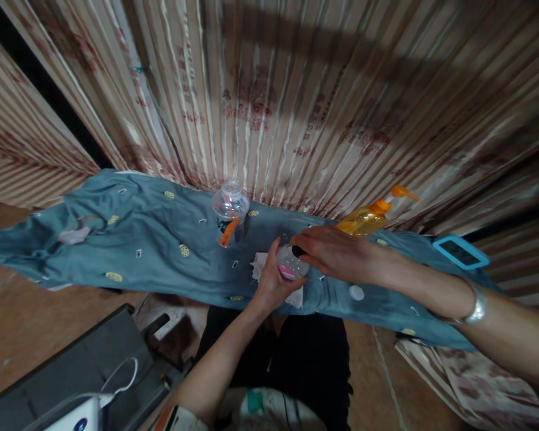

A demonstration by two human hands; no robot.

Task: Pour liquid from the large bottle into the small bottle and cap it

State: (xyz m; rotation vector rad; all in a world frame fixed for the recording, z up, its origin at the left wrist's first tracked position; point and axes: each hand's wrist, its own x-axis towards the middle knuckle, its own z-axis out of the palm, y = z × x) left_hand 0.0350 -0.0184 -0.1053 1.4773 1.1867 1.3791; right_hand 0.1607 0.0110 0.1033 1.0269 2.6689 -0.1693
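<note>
Resting on white tissue atop teal cloth: small clear jar, gripped by left hand; right hand closed over its dark top. Behind: clear bottle, orange pump bottle. Loose white cap nearby.

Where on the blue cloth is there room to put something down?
The blue cloth is barest on its left stretch, left of the clear domed container. Another bare patch lies between the white cap and the blue-framed phone. The middle is crowded: left hand, right hand, small jar, orange pump bottle.
</note>
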